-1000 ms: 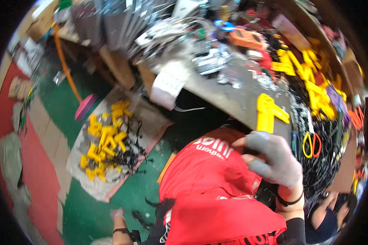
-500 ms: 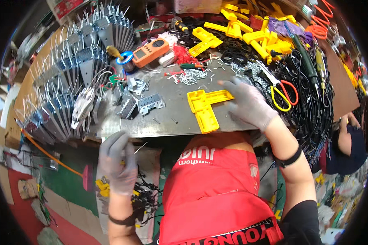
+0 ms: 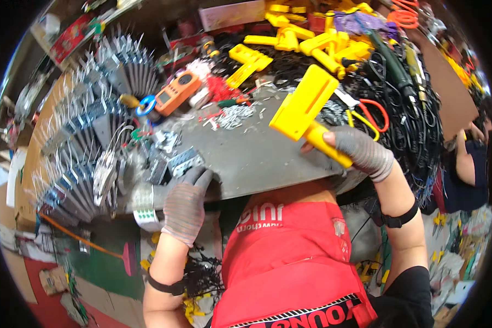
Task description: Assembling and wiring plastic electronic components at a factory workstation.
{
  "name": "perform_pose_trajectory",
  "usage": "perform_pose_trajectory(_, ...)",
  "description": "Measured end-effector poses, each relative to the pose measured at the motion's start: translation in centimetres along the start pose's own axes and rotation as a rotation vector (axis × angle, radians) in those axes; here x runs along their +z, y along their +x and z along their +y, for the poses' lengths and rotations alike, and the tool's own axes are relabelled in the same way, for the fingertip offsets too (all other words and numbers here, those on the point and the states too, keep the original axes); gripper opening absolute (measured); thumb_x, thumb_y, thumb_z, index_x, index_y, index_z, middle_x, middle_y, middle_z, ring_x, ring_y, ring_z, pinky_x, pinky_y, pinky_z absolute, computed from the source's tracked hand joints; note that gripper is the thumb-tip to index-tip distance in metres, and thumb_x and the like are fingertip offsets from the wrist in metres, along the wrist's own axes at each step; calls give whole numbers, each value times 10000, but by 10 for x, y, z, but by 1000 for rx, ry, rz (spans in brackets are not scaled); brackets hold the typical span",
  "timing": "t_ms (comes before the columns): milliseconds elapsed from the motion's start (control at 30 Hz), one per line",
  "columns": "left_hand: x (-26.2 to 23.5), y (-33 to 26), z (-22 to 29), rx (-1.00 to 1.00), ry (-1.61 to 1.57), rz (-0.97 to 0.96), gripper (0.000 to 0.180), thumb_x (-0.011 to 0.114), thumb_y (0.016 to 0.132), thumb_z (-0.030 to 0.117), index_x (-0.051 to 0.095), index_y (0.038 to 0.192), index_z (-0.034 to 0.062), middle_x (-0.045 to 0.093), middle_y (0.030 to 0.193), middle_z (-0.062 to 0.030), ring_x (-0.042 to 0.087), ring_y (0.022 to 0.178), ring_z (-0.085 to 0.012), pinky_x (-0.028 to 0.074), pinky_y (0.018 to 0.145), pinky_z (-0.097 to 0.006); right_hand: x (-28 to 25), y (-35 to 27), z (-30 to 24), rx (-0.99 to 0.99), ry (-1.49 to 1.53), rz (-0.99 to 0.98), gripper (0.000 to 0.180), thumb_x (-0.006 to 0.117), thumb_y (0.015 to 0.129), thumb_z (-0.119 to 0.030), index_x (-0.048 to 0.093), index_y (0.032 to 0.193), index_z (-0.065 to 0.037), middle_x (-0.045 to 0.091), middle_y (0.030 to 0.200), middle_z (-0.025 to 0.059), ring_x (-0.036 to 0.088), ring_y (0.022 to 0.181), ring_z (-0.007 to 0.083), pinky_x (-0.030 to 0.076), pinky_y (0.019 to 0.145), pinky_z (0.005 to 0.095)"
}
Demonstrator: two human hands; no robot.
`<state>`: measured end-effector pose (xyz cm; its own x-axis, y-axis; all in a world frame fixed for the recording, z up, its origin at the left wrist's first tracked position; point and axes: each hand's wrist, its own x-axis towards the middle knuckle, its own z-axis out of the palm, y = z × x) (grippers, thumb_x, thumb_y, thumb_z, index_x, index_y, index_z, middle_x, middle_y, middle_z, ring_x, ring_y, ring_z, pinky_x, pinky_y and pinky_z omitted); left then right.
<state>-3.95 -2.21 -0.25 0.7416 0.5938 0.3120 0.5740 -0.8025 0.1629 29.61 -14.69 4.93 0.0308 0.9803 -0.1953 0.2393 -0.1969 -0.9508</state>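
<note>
A yellow plastic T-shaped housing (image 3: 307, 104) is raised over the table's right part. My right hand (image 3: 361, 152) grips it by its narrow arm, thumb on top, and its broader crosspiece points up and away. At the table's front edge, my left hand (image 3: 187, 203) reaches palm down with its fingers stretched out. Its fingertips are right beside a perforated metal bracket (image 3: 186, 162); whether they touch it or something small under them I cannot tell. Both hands wear thin grey gloves with bare fingertips showing on the right one.
Racks of grey metal plates (image 3: 101, 128) line the left. Further back are an orange multimeter (image 3: 176, 94), a solder spool (image 3: 146, 105), loose screws (image 3: 235, 116) and more yellow housings (image 3: 339, 46). Scissors (image 3: 372, 117) and black cables (image 3: 404, 98) lie at right. Another person's arm (image 3: 466, 158) shows far right.
My right hand has taken hold of the yellow housing and lifted and turned it off the table. My left hand has moved up and right, from beside the table edge onto it.
</note>
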Motion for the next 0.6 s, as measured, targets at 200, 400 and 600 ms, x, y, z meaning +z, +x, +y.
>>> perform_pose_trajectory(200, -8, 15, -1, 130, -5, -61, 382, 553, 773, -5, 630, 1136, 82, 646, 1051, -140, 637, 890, -332, 524, 751, -389, -8, -20, 28, 85, 380, -43, 598, 536, 885, -524, 643, 1122, 14, 602, 664, 13, 554, 505, 68, 435, 443, 195)
perform_pose_trajectory(400, -3, 24, 8, 224, -68, -91, 296, 570, 768, -21, 660, 1035, 69, 642, 978, -136, 624, 863, -333, 516, 738, -385, -5, -21, 30, 127, 626, -109, 598, 563, 872, -514, 619, 1104, 35, 595, 647, 33, 548, 481, 90, 426, 429, 204)
perform_pose_trajectory(600, -14, 19, 14, 279, 65, -76, 268, 561, 769, 39, 652, 1018, 80, 633, 1066, -95, 600, 1011, -301, 503, 817, -381, -10, -27, 35, 102, 617, -184, 608, 573, 860, -516, 588, 1156, 15, 603, 702, 45, 563, 513, 99, 442, 448, 215)
